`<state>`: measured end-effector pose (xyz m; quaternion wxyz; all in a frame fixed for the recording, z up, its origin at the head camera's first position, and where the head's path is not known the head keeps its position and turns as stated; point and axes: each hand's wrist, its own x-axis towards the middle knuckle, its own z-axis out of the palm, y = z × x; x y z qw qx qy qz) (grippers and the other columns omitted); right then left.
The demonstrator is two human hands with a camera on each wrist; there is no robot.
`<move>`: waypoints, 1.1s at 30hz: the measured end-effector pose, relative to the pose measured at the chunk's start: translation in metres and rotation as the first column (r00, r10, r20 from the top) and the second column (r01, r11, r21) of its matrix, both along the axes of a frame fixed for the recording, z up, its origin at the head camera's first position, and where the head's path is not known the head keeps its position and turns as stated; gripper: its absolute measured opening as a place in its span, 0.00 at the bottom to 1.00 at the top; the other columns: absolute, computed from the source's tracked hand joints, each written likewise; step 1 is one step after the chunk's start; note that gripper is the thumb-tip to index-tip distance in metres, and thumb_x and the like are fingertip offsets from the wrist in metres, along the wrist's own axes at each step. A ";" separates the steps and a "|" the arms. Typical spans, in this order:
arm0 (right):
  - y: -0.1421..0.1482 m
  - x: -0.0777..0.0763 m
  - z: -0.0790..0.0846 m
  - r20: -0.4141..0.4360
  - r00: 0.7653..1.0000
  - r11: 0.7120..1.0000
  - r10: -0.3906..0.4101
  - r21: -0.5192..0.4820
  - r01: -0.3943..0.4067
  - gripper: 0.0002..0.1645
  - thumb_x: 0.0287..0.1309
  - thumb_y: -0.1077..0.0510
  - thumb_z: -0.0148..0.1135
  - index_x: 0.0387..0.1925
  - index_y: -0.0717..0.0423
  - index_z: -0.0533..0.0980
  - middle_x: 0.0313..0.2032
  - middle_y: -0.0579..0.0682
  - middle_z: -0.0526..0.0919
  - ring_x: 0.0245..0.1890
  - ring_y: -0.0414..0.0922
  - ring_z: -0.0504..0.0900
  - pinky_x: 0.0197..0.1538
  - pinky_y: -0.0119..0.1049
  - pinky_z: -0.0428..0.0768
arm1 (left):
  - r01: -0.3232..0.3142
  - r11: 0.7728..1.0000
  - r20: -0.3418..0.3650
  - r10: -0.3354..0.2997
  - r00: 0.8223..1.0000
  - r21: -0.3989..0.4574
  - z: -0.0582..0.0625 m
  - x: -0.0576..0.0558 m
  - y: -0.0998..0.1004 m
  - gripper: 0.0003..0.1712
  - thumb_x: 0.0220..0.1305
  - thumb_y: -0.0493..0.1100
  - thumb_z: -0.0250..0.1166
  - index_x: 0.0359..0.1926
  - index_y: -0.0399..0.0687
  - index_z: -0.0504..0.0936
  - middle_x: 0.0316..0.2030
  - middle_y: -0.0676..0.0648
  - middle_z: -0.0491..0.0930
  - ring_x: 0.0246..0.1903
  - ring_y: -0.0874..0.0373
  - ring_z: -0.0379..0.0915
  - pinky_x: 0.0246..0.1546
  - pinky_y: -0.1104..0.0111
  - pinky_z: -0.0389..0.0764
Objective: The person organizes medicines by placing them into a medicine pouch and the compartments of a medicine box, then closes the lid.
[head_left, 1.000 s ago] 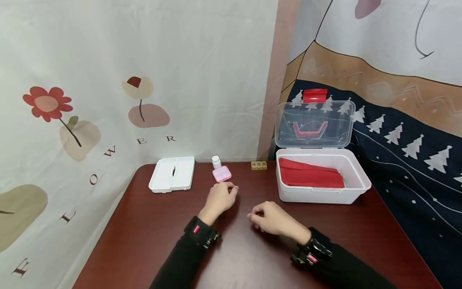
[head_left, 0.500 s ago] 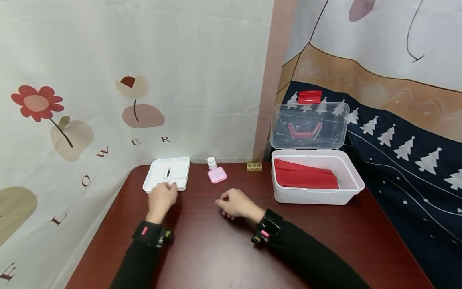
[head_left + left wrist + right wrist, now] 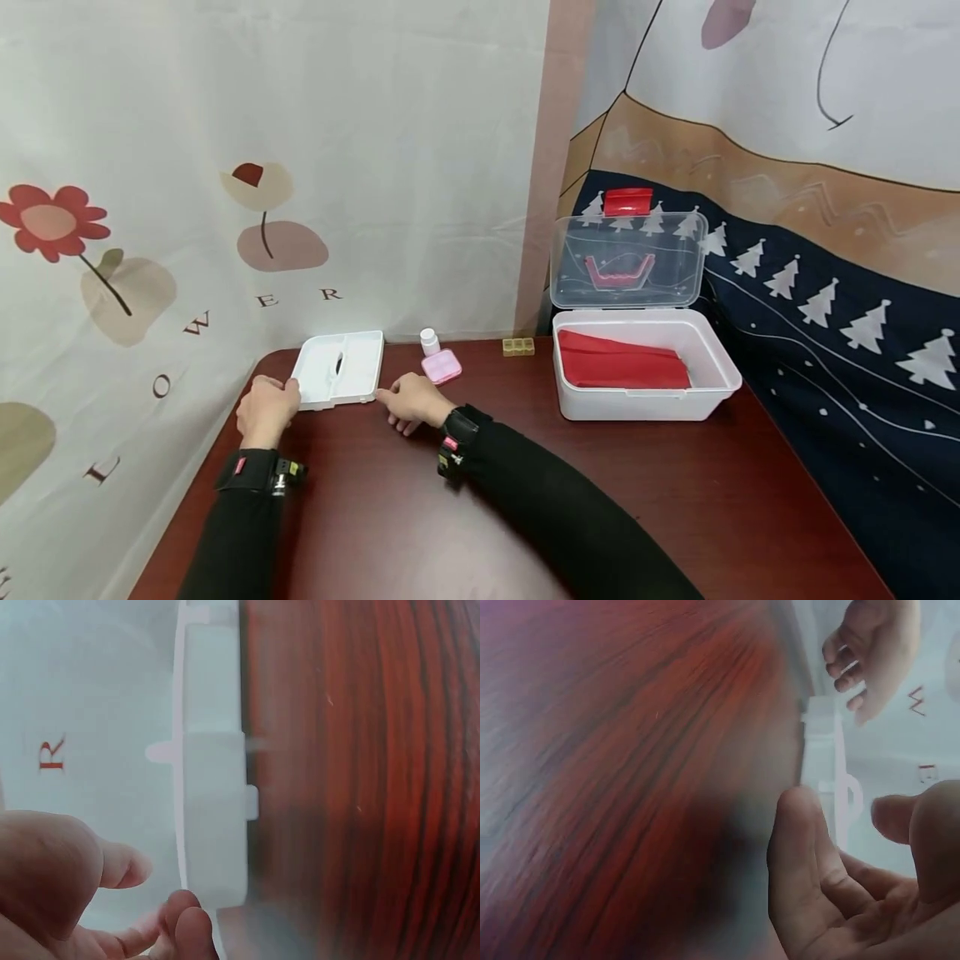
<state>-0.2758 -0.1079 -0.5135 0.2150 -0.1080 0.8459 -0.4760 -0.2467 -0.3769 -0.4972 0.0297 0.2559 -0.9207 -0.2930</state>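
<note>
A flat white case (image 3: 341,367) with a small dark slot lies on the tabletop at the back left. At its left front corner is my left hand (image 3: 266,410), and in the left wrist view the fingertips (image 3: 193,930) come up to the case's edge, thumb apart from them. From the other side, my right hand (image 3: 414,402) reaches the right front corner. The right wrist view shows its fingers (image 3: 799,840) loosely bent, thumb apart, close to the case's side. Whether either hand touches the case I cannot tell.
A pink square box (image 3: 441,367) and a small white bottle (image 3: 429,340) stand right of the case. Farther right are a yellowish sectioned box (image 3: 518,347) and a white bin (image 3: 637,407) with its clear lid (image 3: 630,242) raised and red cloth (image 3: 622,362) inside.
Both hands have moved left across the table, the left hand to the case's left corner and the right hand to its right corner. The view has shifted slightly.
</note>
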 end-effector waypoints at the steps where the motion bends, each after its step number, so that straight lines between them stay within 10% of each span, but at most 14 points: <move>1: -0.005 -0.002 -0.002 -0.001 1.000 1.000 -0.007 -0.004 0.007 0.23 0.80 0.43 0.63 0.45 0.61 0.84 0.22 0.54 0.89 0.16 0.43 0.84 0.23 0.39 0.87 | 0.002 1.000 0.007 -0.001 1.000 -0.004 0.000 -0.001 -0.002 0.35 0.82 0.57 0.49 0.68 0.28 0.72 0.31 0.36 0.84 0.33 0.41 0.80 0.40 0.49 0.74; 14: -0.032 -0.030 -0.009 0.008 0.999 0.997 -0.053 0.055 0.052 0.28 0.79 0.40 0.64 0.26 0.55 0.80 0.19 0.51 0.86 0.13 0.44 0.83 0.21 0.40 0.86 | 0.057 0.997 0.078 -0.053 0.996 -0.053 -0.005 -0.004 -0.012 0.29 0.76 0.45 0.47 0.63 0.32 0.83 0.26 0.40 0.83 0.32 0.41 0.78 0.31 0.54 0.72; 25: -0.033 -0.036 -0.012 0.032 0.999 0.998 -0.044 0.041 0.043 0.22 0.77 0.48 0.66 0.29 0.60 0.86 0.18 0.51 0.87 0.12 0.42 0.82 0.21 0.38 0.86 | 0.083 0.992 0.049 -0.078 0.996 -0.100 -0.006 -0.003 -0.007 0.21 0.67 0.40 0.55 0.51 0.31 0.86 0.45 0.25 0.84 0.38 0.34 0.78 0.34 0.49 0.77; 33: -0.031 -0.042 -0.011 -0.083 0.996 0.997 0.018 0.081 -0.012 0.23 0.72 0.58 0.63 0.17 0.55 0.83 0.12 0.47 0.84 0.11 0.40 0.84 0.22 0.32 0.85 | 0.104 0.983 -0.023 -0.109 0.994 -0.153 -0.002 0.006 0.005 0.11 0.63 0.35 0.56 0.26 0.35 0.78 0.26 0.37 0.75 0.28 0.39 0.74 0.24 0.56 0.71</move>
